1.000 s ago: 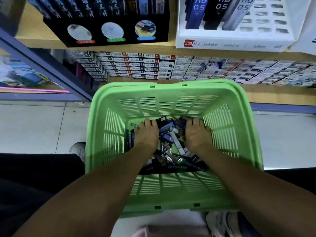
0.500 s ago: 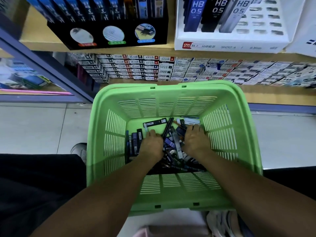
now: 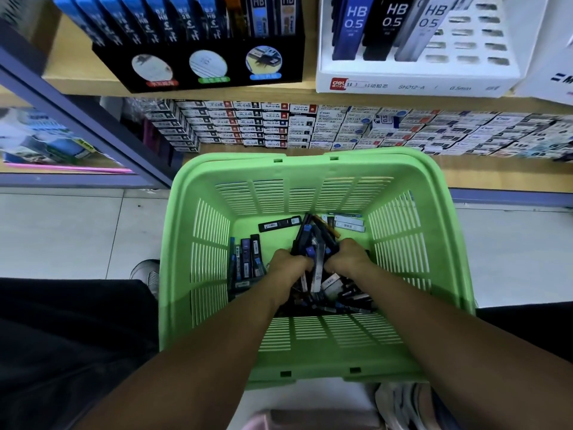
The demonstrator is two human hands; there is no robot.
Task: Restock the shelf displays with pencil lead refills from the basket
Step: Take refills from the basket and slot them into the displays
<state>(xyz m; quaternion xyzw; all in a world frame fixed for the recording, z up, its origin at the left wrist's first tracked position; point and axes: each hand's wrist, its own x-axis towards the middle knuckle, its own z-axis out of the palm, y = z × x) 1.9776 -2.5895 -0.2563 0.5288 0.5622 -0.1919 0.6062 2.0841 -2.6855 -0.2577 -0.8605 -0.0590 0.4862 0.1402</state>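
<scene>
While the green basket (image 3: 316, 169) sits on the floor below the shelf displays (image 3: 415, 79), the left hand (image 3: 290, 265) and right hand (image 3: 348, 259), fingers curled, clutch one bundle of refills (image 3: 313, 243) between them inside it.

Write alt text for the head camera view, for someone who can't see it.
Both hands, left hand and right hand, gather a bunch of pencil lead refills inside a green basket. Beyond it, shelf displays hold more refills.

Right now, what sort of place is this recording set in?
Most likely a stationery shop aisle: shelf displays of HB 0.5 lead refills, rows of small boxed stock below, and a green basket of refill cases on the floor.
</scene>
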